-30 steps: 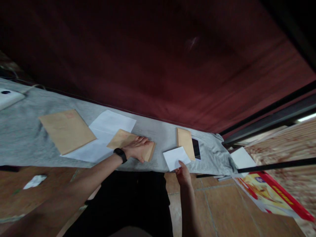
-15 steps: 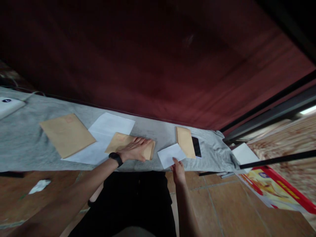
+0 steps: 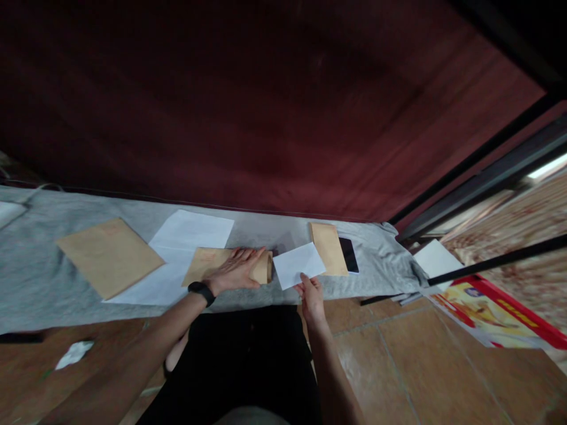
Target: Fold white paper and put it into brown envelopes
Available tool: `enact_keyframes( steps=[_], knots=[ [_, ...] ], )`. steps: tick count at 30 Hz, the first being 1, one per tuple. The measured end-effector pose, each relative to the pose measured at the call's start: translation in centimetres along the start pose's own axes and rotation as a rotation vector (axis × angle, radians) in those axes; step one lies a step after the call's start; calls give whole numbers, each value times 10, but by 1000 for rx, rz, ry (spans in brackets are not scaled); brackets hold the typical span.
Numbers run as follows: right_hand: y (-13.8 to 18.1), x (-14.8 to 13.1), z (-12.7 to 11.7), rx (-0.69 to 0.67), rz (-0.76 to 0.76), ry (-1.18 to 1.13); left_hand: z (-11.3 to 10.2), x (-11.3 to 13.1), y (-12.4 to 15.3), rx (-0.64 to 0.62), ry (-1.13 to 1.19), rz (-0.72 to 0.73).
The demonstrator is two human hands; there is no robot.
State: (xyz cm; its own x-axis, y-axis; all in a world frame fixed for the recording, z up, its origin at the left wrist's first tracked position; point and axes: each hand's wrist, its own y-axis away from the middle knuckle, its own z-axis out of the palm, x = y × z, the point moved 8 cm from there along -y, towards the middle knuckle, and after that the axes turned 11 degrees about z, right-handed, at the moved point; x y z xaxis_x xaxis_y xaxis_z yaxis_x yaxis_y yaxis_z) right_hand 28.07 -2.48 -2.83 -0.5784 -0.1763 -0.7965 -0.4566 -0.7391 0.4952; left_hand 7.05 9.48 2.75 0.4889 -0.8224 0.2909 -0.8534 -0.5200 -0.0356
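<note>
On the cloth-covered table (image 3: 376,257), the left hand (image 3: 234,273) lies with fingers spread over a brown envelope (image 3: 200,265), while the right hand (image 3: 312,296) pinches a white paper (image 3: 296,263) just beside the envelope's right end.

The left arm (image 3: 137,354) comes long and slanting from the lower left corner, bare along the forearm. Its hand (image 3: 237,270) is turned palm down — the fingers stretched forward, the thumb standing well apart from them. The right arm (image 3: 332,360), also bare, rises more steeply from below. The right hand (image 3: 310,292) makes a pinch, with thumb on top and fingers bent under it — quite near to the left.
</note>
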Motion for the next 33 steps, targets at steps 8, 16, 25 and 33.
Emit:
enact_keyframes(
  steps=[8, 16, 25, 33],
  knots=[
    [-4, 21, 26, 128, -114, -48, 6, 4, -1, 33, 18, -13],
    [0, 35, 30, 162, -160, 19, 13, 6, 2, 64, 12, -29],
    [5, 24, 20, 223, -178, 256, 12, 8, 2, 48, -69, -72],
    [-10, 28, 22, 104, -62, 248, -4, 30, -4, 51, -188, 47]
  ],
)
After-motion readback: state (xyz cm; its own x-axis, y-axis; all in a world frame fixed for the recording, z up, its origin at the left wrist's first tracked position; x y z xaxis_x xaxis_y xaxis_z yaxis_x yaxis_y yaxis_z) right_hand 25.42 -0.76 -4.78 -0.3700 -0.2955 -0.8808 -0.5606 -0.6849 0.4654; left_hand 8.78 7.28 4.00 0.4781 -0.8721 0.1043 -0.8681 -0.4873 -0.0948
